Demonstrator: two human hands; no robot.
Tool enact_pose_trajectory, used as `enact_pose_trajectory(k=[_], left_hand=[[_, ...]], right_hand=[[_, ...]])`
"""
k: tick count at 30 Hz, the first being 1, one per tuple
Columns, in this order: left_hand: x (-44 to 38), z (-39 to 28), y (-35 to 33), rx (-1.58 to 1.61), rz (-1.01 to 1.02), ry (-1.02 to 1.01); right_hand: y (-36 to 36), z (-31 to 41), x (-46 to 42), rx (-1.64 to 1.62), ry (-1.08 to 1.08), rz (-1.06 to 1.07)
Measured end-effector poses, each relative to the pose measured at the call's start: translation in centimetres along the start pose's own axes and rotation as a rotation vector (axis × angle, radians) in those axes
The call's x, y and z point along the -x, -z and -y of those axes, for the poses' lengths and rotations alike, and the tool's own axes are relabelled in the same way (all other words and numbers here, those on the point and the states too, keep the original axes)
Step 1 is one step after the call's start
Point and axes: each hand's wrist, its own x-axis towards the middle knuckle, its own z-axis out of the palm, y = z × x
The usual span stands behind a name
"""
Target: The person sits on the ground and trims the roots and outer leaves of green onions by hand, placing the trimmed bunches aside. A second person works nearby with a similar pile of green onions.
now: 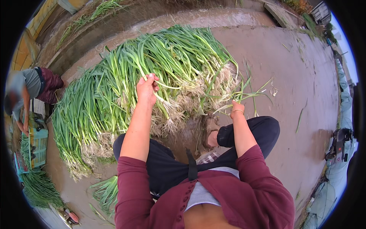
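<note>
A long heap of leafy green garlic or leek-like plants (pixel 171 60) with pale stems and tangled roots lies across the ground before me. My left hand (pixel 147 87) is closed around the pale stem of one plant, above the heap, its white roots (pixel 171 110) pointing down and right. At the right end of the heap, my right hand (pixel 237 108) grips some thin green leaves or stalks (pixel 248 94) that spread out to the right. The fingertips of my right hand are partly hidden.
Another person (pixel 31 88) bends over yellow and teal plastic crates (pixel 38 143) at left, beside more green bundles (pixel 40 189). A small leafy pile (pixel 107 193) lies by my left side. Loose leaves (pixel 301 117) are scattered on the wet ground. A concrete edge (pixel 71 54) runs behind the heap.
</note>
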Motion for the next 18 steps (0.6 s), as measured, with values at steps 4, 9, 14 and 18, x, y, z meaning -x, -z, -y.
enact_pose_trajectory(k=[4, 9, 14, 18], left_hand=[[0.2, 0.0, 0.3, -0.035, -0.007, 0.007], [0.4, -0.3, 0.6, 0.012, 0.002, 0.038], [1.3, -1.3, 1.0, 0.074, 0.068, 0.09], [1.9, -2.2, 1.5, 0.109, 0.057, -0.036]], right_hand=[[-5.6, 3.3, 9.8, 0.113, 0.346, 0.526], [-12.0, 5.9, 19.4, 0.261, 0.96, 1.016], [-14.8, 4.5, 21.9, -0.029, 0.645, 1.104], [-15.8, 1.3, 20.2, -0.166, 0.216, 0.821]])
